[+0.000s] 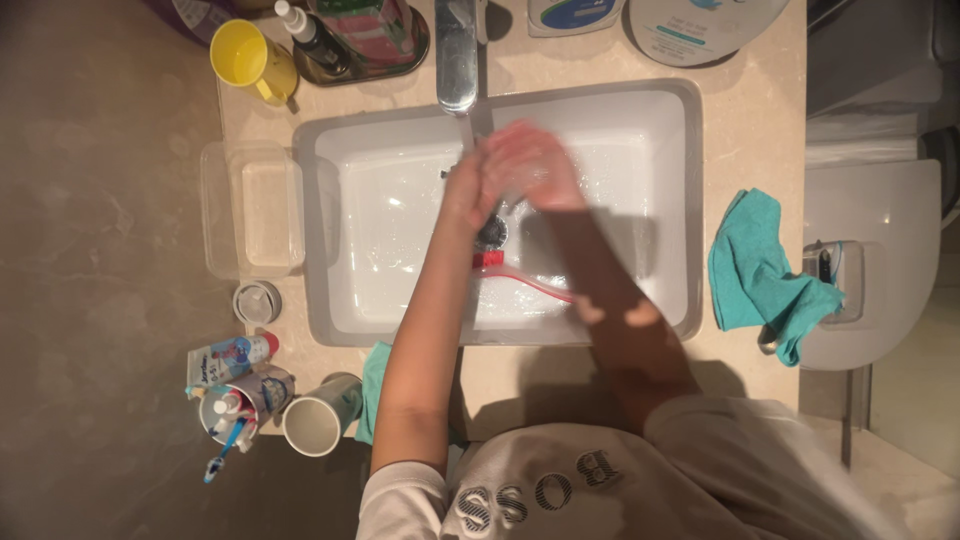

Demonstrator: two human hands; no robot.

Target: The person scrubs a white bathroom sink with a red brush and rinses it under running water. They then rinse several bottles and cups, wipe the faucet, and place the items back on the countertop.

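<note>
Your left hand [466,190] and right hand [535,165] pressed together under chrome tap [456,60], fingers toward white rectangular sink [400,130] back edge; grip indiscernible.

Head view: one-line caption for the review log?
Left hand and right hand together under the running faucet over a white sink.

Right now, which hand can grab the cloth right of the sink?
Probably the right hand: it is nearer the cloth; the left hand sits farther off, under the tap.
</note>
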